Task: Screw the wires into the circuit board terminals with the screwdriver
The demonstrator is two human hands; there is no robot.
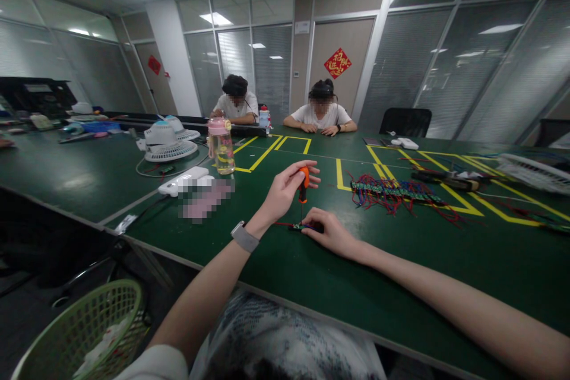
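Observation:
An orange and black screwdriver [303,185] stands upright, its shaft pointing down at a small green circuit board [297,227] on the green table. My left hand [285,185], with a grey watch band at the wrist, is closed on the screwdriver's handle, some fingers stretched past it. To the right, my right hand [328,230] is closed at the board's right end, thumb and finger pinching it. A red wire runs out from the board's left side, and dark wires show by my right fingers. Whether the screwdriver's tip touches a screw is too small to tell.
A heap of wired circuit boards [394,191] lies on the right within yellow tape. A pink-lidded bottle [221,145], a white power strip [187,181] and white fans [167,142] stand left. Two people sit opposite. A green basket [84,326] is below the table's edge.

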